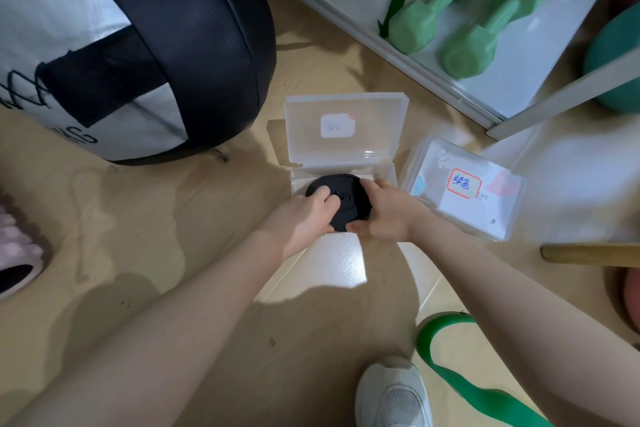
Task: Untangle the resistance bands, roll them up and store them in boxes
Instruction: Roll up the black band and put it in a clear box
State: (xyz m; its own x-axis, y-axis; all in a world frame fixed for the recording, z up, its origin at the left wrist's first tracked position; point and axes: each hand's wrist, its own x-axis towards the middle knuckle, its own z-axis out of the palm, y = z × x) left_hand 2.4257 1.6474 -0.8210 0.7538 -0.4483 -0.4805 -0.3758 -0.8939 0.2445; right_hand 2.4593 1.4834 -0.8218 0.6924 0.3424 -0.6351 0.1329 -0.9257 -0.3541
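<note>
From the head camera, you hold the rolled black band between both hands, right over the open clear box on the wooden floor. Your left hand curls round the roll's left side, fingers pressing on its top. Your right hand wraps the roll's right side, thumb tucked under the near edge, fingers bent over the far edge. The roll sits partly inside the box, its near side tilted up above the box's front wall. Just beyond your grip the box's lid stands open, a small label on it. Just right of your right hand lies a second, closed box with a red-framed label. Nearer to you than the grip, at the right, a green band lies loose on the floor beside your white shoe. Well beyond, to the right, two green dumbbells rest on a white shelf.
</note>
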